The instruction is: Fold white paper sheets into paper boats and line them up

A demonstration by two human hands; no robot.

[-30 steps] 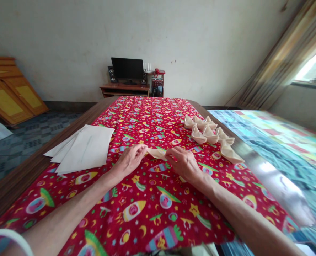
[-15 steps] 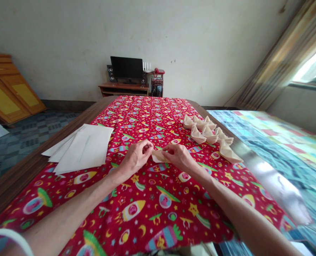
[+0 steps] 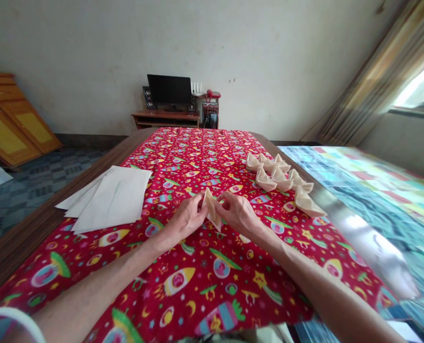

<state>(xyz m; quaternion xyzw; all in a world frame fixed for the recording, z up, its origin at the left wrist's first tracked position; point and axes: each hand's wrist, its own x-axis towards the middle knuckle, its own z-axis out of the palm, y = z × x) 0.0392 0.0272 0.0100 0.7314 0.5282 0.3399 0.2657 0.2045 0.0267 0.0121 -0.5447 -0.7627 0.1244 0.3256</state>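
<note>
A small folded paper piece (image 3: 212, 212), cream coloured and pointed at its top and bottom, stands between my hands over the red patterned cloth (image 3: 212, 267). My left hand (image 3: 191, 213) pinches its left side. From the right, the fingers of my right hand (image 3: 236, 209) are closed on its other side; the fingertips are partly hidden behind the paper. Several folded paper boats (image 3: 279, 178) in the same cream colour sit grouped to the right of my hands. On the left lies a fanned stack of white paper sheets (image 3: 113, 197), the top one with a faint mark.
The cloth covers a dark wooden table (image 3: 22, 247), whose edges show on both sides. Beyond it, a monitor (image 3: 169, 89) stands on a small desk (image 3: 165, 116) against the wall. A bed with a patterned sheet (image 3: 369, 200) adjoins the right side.
The folded paper has turned from lying lengthwise between my hands to standing with its points up and down. Both hands have shifted slightly and still grip it.
</note>
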